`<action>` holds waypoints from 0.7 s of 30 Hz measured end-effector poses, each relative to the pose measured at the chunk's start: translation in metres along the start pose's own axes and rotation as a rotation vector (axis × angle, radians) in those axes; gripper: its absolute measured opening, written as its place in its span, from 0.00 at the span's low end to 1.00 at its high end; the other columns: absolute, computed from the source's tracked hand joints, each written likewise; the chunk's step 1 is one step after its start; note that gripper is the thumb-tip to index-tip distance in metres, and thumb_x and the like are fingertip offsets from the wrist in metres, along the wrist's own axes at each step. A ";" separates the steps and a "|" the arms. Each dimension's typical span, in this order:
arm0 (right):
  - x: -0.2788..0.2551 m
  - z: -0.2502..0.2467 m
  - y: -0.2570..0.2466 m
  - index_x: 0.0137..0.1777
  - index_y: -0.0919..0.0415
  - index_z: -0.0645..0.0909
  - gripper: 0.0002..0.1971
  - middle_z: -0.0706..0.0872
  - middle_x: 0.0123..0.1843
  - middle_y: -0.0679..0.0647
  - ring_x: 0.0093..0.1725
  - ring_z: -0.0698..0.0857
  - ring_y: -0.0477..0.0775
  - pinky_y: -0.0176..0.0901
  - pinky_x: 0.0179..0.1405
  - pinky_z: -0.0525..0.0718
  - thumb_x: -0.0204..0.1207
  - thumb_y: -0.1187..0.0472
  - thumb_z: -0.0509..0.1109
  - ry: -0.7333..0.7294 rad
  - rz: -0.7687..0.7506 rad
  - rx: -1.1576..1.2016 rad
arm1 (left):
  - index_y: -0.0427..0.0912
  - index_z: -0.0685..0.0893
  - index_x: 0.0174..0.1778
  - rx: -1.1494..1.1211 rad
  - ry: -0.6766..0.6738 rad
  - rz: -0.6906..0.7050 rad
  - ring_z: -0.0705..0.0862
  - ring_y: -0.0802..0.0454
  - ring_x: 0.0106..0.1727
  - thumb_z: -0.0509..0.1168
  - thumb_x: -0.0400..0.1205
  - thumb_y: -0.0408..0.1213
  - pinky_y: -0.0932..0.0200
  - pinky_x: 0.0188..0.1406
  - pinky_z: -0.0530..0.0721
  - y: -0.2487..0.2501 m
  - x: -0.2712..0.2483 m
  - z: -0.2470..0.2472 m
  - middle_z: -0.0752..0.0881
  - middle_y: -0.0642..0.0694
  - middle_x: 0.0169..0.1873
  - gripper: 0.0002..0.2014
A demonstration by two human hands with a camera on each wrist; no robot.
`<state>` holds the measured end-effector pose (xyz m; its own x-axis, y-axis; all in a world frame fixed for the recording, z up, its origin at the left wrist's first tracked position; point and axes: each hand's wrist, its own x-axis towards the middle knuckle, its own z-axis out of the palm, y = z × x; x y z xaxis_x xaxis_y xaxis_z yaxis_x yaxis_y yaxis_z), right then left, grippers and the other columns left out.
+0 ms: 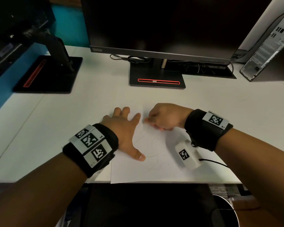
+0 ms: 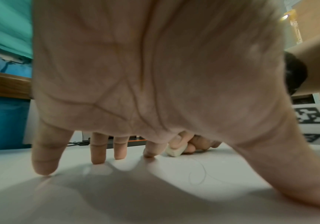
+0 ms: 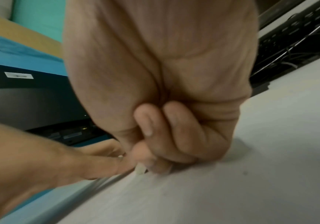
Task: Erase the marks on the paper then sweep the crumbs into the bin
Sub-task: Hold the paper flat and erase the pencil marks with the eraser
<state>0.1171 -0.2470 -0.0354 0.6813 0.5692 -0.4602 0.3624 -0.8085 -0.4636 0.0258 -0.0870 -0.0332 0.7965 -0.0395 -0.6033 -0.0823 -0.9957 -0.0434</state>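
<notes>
A white sheet of paper point(image 1: 162, 167) with faint curved pencil lines point(image 1: 147, 145) lies at the desk's near edge. My left hand point(image 1: 123, 128) is spread flat, fingertips and thumb pressing the sheet's left part. My right hand point(image 1: 161, 117) is curled just right of it at the paper's top and pinches a small off-white eraser point(image 2: 175, 150) down against the sheet. In the left wrist view the pencil lines point(image 2: 199, 175) loop in front of the eraser. The right wrist view shows only a sliver of the eraser point(image 3: 141, 168) under the curled fingers point(image 3: 167, 136).
A monitor on a black stand point(image 1: 156, 79) stands behind the paper, a second monitor base point(image 1: 47, 74) at the left, a computer tower point(image 1: 269, 46) at the right. Cables point(image 1: 131, 58) lie under the screen. A dark bin rim point(image 1: 226, 210) shows below the desk edge, right.
</notes>
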 end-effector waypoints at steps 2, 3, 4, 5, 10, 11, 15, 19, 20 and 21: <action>0.000 -0.003 0.001 0.32 0.60 0.80 0.25 0.82 0.29 0.55 0.26 0.77 0.54 0.40 0.32 0.76 0.89 0.49 0.61 0.064 -0.008 -0.042 | 0.53 0.34 0.88 -0.002 -0.001 -0.003 0.44 0.39 0.87 0.71 0.61 0.80 0.35 0.82 0.62 0.000 0.000 0.000 0.40 0.44 0.86 0.71; -0.001 -0.002 0.000 0.32 0.59 0.79 0.25 0.81 0.28 0.54 0.26 0.77 0.53 0.41 0.33 0.77 0.89 0.49 0.61 0.055 -0.025 -0.067 | 0.53 0.34 0.88 -0.002 0.000 -0.005 0.43 0.39 0.87 0.71 0.61 0.80 0.34 0.82 0.62 0.000 0.000 0.000 0.40 0.45 0.86 0.71; -0.001 0.000 -0.001 0.32 0.59 0.79 0.24 0.81 0.27 0.53 0.26 0.76 0.53 0.41 0.33 0.77 0.89 0.48 0.61 0.019 -0.041 -0.078 | 0.53 0.34 0.88 -0.003 0.000 -0.007 0.43 0.39 0.87 0.71 0.61 0.80 0.35 0.82 0.62 0.000 0.000 0.000 0.40 0.45 0.86 0.71; -0.002 0.001 -0.001 0.32 0.59 0.79 0.24 0.80 0.27 0.52 0.25 0.75 0.53 0.42 0.32 0.78 0.89 0.48 0.62 -0.031 -0.044 -0.067 | 0.54 0.34 0.88 -0.003 -0.001 -0.007 0.44 0.39 0.87 0.71 0.61 0.80 0.35 0.82 0.63 0.000 0.000 0.000 0.40 0.45 0.86 0.71; -0.002 -0.005 0.005 0.33 0.60 0.80 0.25 0.82 0.28 0.53 0.27 0.78 0.54 0.42 0.35 0.78 0.89 0.47 0.61 0.053 -0.030 -0.092 | 0.53 0.34 0.88 -0.001 -0.001 -0.007 0.44 0.39 0.87 0.71 0.61 0.80 0.34 0.82 0.63 0.001 0.000 0.000 0.40 0.45 0.86 0.71; -0.003 -0.003 0.005 0.33 0.60 0.79 0.25 0.82 0.29 0.53 0.28 0.78 0.54 0.43 0.35 0.78 0.89 0.47 0.61 0.037 -0.047 -0.111 | 0.54 0.34 0.88 -0.002 -0.002 -0.010 0.44 0.39 0.87 0.71 0.61 0.80 0.35 0.82 0.63 0.001 0.000 0.000 0.40 0.45 0.86 0.71; -0.006 -0.003 0.006 0.35 0.61 0.81 0.23 0.81 0.28 0.54 0.26 0.76 0.54 0.42 0.31 0.79 0.88 0.47 0.63 -0.061 -0.045 -0.068 | 0.53 0.34 0.88 0.001 -0.003 -0.007 0.44 0.39 0.86 0.71 0.61 0.80 0.36 0.81 0.64 0.001 -0.001 -0.002 0.41 0.44 0.86 0.71; -0.006 -0.003 0.008 0.37 0.63 0.82 0.24 0.84 0.32 0.56 0.31 0.79 0.55 0.45 0.36 0.80 0.89 0.47 0.61 -0.004 -0.061 -0.137 | 0.53 0.35 0.88 0.008 -0.001 -0.005 0.45 0.39 0.86 0.71 0.61 0.80 0.35 0.81 0.65 0.001 -0.001 -0.002 0.42 0.44 0.86 0.71; -0.008 -0.002 0.008 0.35 0.61 0.81 0.23 0.83 0.31 0.54 0.30 0.78 0.55 0.45 0.34 0.80 0.88 0.47 0.62 -0.052 -0.069 -0.129 | 0.53 0.34 0.88 0.009 -0.005 -0.007 0.45 0.38 0.86 0.71 0.61 0.80 0.35 0.81 0.65 0.001 -0.001 -0.001 0.42 0.44 0.86 0.71; -0.010 -0.002 0.008 0.34 0.59 0.80 0.23 0.81 0.29 0.53 0.28 0.76 0.55 0.43 0.32 0.79 0.88 0.47 0.63 -0.093 -0.068 -0.106 | 0.53 0.34 0.88 0.010 -0.007 -0.007 0.45 0.38 0.86 0.71 0.61 0.80 0.35 0.81 0.65 0.001 -0.001 -0.001 0.42 0.44 0.86 0.71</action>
<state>0.1149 -0.2598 -0.0329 0.5931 0.6303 -0.5010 0.4736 -0.7763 -0.4159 0.0262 -0.0880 -0.0318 0.7929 -0.0315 -0.6085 -0.0825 -0.9950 -0.0560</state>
